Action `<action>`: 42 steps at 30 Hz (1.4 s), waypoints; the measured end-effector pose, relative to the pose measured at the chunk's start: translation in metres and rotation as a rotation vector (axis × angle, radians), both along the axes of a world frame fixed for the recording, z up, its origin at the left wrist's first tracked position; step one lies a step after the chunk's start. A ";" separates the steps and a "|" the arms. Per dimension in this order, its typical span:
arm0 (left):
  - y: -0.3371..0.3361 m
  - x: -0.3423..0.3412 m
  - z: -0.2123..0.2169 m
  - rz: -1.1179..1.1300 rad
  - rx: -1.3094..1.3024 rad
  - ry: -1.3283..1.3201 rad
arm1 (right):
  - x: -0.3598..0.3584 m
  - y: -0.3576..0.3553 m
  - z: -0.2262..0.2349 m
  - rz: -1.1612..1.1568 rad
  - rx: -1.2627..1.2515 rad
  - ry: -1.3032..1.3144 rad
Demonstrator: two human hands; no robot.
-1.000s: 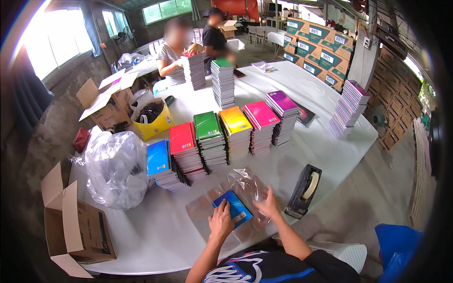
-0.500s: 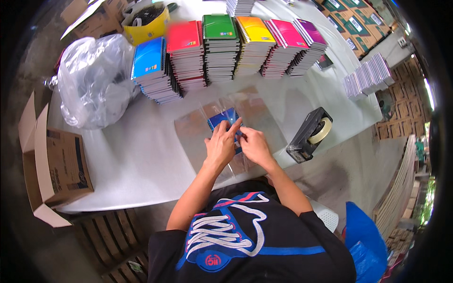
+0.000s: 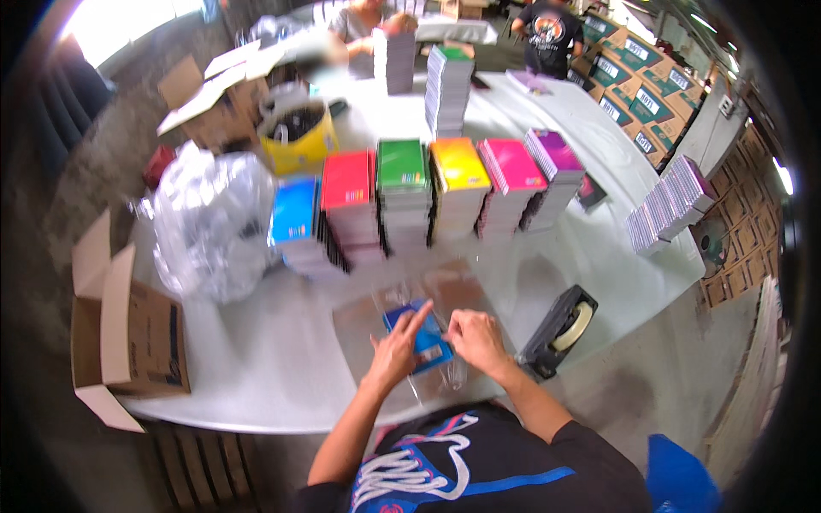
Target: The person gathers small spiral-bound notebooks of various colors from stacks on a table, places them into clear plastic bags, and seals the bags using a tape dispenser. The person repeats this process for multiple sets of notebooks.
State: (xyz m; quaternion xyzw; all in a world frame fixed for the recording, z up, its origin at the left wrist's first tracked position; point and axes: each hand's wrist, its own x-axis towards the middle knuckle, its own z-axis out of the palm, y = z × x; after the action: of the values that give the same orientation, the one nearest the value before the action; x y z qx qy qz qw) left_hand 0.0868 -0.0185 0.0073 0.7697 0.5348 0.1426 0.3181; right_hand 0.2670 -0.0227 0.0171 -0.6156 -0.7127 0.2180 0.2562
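Note:
A blue notebook (image 3: 434,352) lies tilted on a flat brownish-grey sheet (image 3: 355,329), with crinkled clear plastic film (image 3: 457,373) around it. My left hand (image 3: 395,355) rests over the notebook's left side, index finger stretched across its cover and the fingers spread. At its right edge my right hand (image 3: 479,342) is curled closed, thumb and fingers pressed together. What those fingers pinch is too small to make out. To the right of that hand stands a black tape dispenser (image 3: 547,350) with a roll of pale tape.
Beyond the sheet runs a row of notebook stacks: blue (image 3: 295,214), red (image 3: 348,184), green, yellow, pink and purple. A clear plastic bag (image 3: 209,227) and an open carton (image 3: 141,333) sit at left. A yellow bucket (image 3: 299,150) stands behind. Two people are farther back.
The view has tilted up, showing more of the room. My right hand has moved right, away from my left, and more of the blue notebook's cover shows between them.

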 end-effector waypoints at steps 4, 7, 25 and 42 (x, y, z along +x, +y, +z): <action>-0.001 0.005 0.003 -0.072 -0.034 0.068 | -0.001 0.014 -0.019 -0.042 -0.350 0.408; 0.000 0.003 0.000 -0.118 -0.033 0.052 | -0.001 0.010 -0.042 -0.059 -0.451 0.780; 0.007 -0.017 -0.021 -0.125 0.113 0.008 | 0.043 -0.013 -0.095 -0.768 0.101 0.762; 0.006 -0.020 -0.042 -0.107 0.041 -0.014 | -0.022 0.069 0.012 0.938 0.016 -0.026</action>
State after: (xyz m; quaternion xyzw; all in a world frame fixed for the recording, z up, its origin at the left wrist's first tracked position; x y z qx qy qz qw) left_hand 0.0667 -0.0125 -0.0343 0.8025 0.4877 0.1416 0.3131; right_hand 0.2455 0.0461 0.0291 -0.2276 -0.9187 0.2974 0.1258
